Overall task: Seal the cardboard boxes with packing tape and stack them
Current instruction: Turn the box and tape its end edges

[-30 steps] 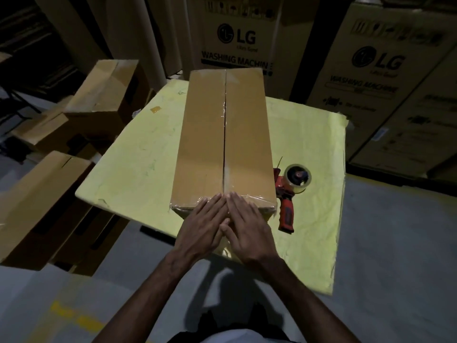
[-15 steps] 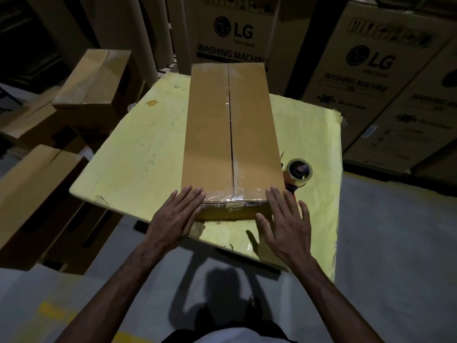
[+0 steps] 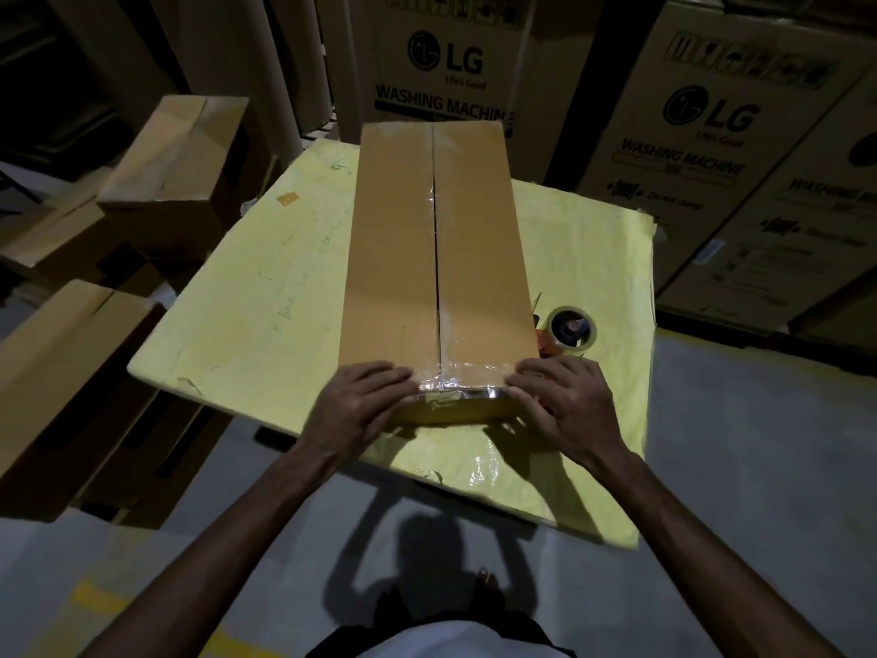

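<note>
Yellow table [image 3: 265, 296], cartons [image 3: 446, 64] behind, tape dispenser [image 3: 572, 330] beside box [image 3: 436, 239], left grip [image 3: 365, 406], right grip [image 3: 564, 403] clasping corners.

Dim overhead light is casting the person's shadow on the grey concrete floor [image 3: 740, 467]; edges are bowing, corners darkening.

Yellow table [image 3: 261, 301]: long box [image 3: 436, 239], tape dispenser [image 3: 572, 332].

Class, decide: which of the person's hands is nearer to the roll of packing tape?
Right. The right hand holds the cardboard box at its near right corner, just before the tape roll; the left hand holds the near left corner, farther off.
</note>
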Demonstrator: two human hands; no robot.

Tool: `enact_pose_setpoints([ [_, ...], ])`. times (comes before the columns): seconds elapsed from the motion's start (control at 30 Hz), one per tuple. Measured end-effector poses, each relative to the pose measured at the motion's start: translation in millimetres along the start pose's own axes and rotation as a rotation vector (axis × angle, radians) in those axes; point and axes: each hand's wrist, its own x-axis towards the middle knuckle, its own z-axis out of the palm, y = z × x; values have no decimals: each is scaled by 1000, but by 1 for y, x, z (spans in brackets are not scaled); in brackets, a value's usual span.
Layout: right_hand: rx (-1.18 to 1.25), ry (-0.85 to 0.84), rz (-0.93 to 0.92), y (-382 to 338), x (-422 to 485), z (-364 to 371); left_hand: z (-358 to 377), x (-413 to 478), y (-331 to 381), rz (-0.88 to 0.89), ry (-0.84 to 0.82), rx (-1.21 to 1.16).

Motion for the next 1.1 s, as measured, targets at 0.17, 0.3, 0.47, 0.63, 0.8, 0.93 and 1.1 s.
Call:
enact_pose_setpoints([
  [0.17, 36, -140, -129, -24, 29, 25, 16, 36, 24, 0, -121, -54],
  [0.3, 46, -180, -144, -33, 47, 29, 14, 41, 26, 11, -102, -7],
  [0.47, 1, -372, -296, -35, 64, 19, 3, 58, 25, -14, -224, -66],
  [0.63, -16, -535, -293, -36, 80, 11, 6, 70, 26, -54, -344, -50],
  [0.8, 0, -573, -246, -33, 87, 9, 0, 78, 24, -99, -423, -34],
  [0.93, 123, -521, -88, -18, 77, 3, -12, 69, 8, -151, -461, -19],
  [1.1, 192, -448, 4, 12, 60, -12, -37, 48, -20, -166, -407, -14],
])
